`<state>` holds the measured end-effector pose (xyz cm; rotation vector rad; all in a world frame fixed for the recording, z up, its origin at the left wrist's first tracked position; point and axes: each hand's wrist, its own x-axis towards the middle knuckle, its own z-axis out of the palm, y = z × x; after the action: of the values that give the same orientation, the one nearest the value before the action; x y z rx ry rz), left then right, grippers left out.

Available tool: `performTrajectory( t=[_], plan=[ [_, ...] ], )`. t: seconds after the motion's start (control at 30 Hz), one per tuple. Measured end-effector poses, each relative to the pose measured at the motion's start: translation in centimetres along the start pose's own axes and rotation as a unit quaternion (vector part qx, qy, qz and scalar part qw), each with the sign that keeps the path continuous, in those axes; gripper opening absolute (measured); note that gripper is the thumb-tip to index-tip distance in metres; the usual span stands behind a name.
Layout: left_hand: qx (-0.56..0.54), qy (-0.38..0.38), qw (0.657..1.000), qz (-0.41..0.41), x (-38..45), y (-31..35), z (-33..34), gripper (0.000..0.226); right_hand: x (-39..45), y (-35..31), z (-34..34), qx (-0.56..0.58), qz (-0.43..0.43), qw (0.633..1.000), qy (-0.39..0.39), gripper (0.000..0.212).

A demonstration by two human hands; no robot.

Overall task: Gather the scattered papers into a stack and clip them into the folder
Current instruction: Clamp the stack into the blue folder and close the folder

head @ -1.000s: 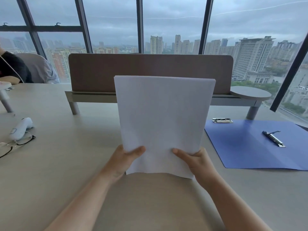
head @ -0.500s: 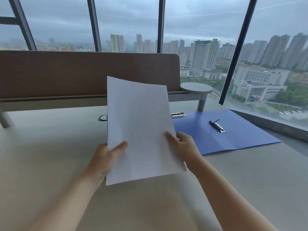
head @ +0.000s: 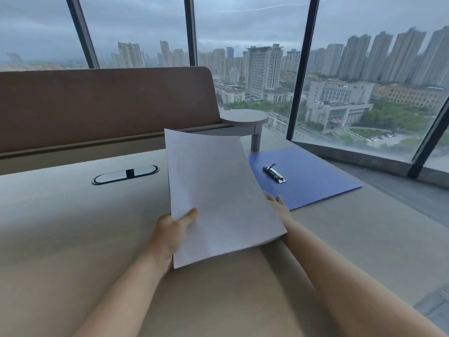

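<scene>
Your left hand (head: 173, 231) pinches the thin, floppy white paper stack (head: 220, 193) at its lower edge, right hand (head: 279, 205) mostly hidden behind, grip unclear; support both sides toward the open blue plastic folder (head: 313, 177).

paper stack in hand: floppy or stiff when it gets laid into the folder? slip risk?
Likely floppy: the paper stack bows along its top edge though the left hand pinches its near left edge. Probably light, since one thumb on top steadies it. Sheets may fan or slide; the right hand is mostly hidden behind it. The blue folder lies open and flat, clip exposed.
</scene>
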<state>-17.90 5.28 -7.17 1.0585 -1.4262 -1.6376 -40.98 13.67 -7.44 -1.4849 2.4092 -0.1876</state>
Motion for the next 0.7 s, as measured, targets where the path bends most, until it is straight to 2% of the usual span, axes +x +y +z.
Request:
performTrajectory(
  t=[0.03,0.13,0.23,0.37,0.7],
  plan=[
    [-0.011,-0.003,1.0,-0.003,0.1,0.1,-0.2,0.009,-0.7,-0.4,0.8,0.031,-0.035,0.999,0.002,0.053],
    [-0.034,-0.002,0.999,-0.009,0.4,0.7,-0.7,0.013,-2.7,-3.1,3.3,0.089,-0.129,0.983,0.096,0.046],
    [-0.053,-0.002,0.999,-0.009,0.3,1.2,-1.5,0.014,-4.6,-7.0,4.6,0.002,-0.166,0.973,0.159,0.038],
    [-0.048,0.004,0.999,-0.013,-0.6,1.5,-4.1,0.021,-8.2,-12.5,5.5,-0.019,-0.214,0.973,0.087,0.042],
    [-0.034,0.074,0.997,0.006,-4.3,1.9,-14.8,0.021,-11.9,-25.3,11.7,-0.018,-0.391,0.92,0.02,0.068]
  ],
)
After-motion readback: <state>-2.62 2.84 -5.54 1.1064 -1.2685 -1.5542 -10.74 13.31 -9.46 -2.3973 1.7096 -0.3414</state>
